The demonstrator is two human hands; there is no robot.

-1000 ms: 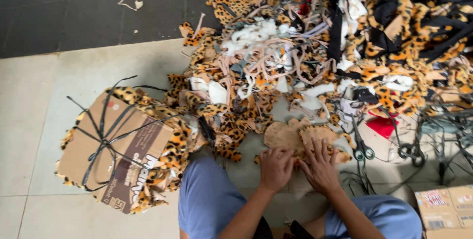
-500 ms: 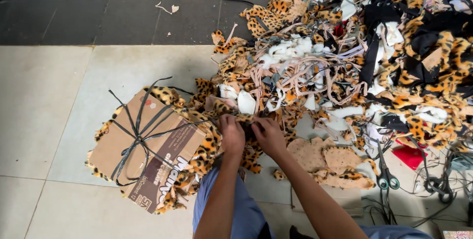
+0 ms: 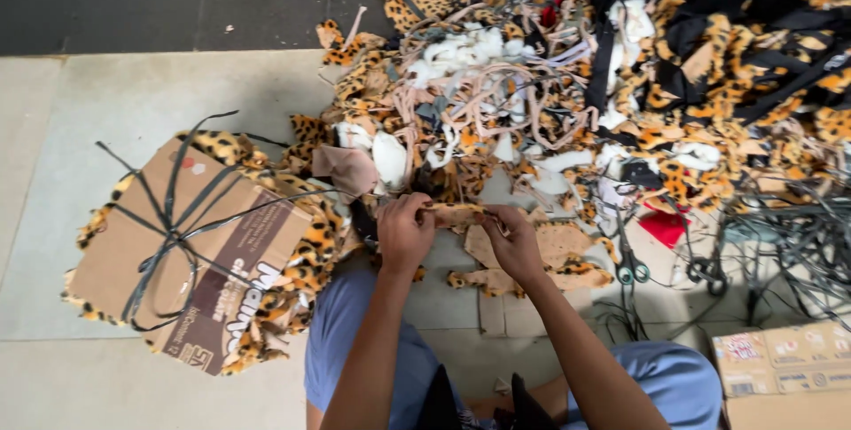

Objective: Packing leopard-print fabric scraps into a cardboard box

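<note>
Fabric strip (image 3: 456,214), held between both hands: tan with dark leopard spots. Scrap heap (image 3: 567,84): orange-yellow leopard print mixed with black, white and pale pink pieces. Cardboard sheet (image 3: 177,253): brown, with a dark brown printed band, tied by black straps (image 3: 168,217). Cut pieces (image 3: 541,257): plain tan backing, leopard edges. Red scrap (image 3: 663,228): solid red. Floor (image 3: 106,111): pale beige tiles, dark grey farther off. Trousers (image 3: 355,350): light blue.
</note>
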